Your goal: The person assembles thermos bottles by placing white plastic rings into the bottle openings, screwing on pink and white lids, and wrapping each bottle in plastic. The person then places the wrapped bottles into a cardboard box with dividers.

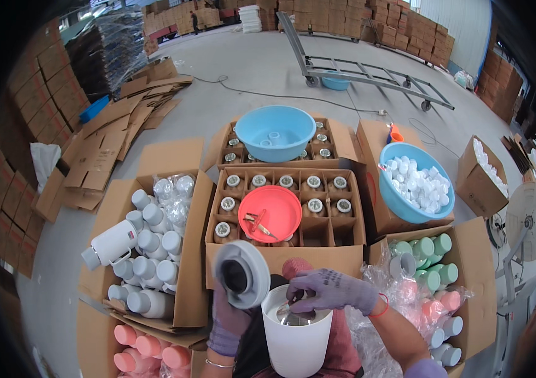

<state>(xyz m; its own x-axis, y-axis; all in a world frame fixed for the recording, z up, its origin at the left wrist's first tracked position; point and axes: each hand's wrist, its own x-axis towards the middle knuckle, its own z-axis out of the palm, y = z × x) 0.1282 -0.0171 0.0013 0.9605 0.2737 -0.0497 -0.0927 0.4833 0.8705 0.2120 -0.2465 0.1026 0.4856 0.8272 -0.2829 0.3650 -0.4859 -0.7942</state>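
Note:
Purple-gloved, my left hand (229, 318) is closed on a grey round flask collar (243, 275) with a dark opening in its middle, held left of a white flask body (298, 343). That body stands upright, open end up, between my legs. Over its mouth, my right hand (331, 292), also gloved, bends its fingers down inside the rim. Under the fingertips a shiny, silvery glass liner (296, 319) shows; they appear closed on its top, partly hidden by the glove. A red shallow dish (271, 213) with small tools lies ahead, on the divided carton.
A divided carton (284, 258) holds several liners with silvery tops. Blue basins stand behind it (274, 151) and at right, full of white caps (416, 189). Cartons of white flasks (148, 242) at left and green and pink ones (444, 274) at right flank me. A metal trolley (369, 68) stands beyond.

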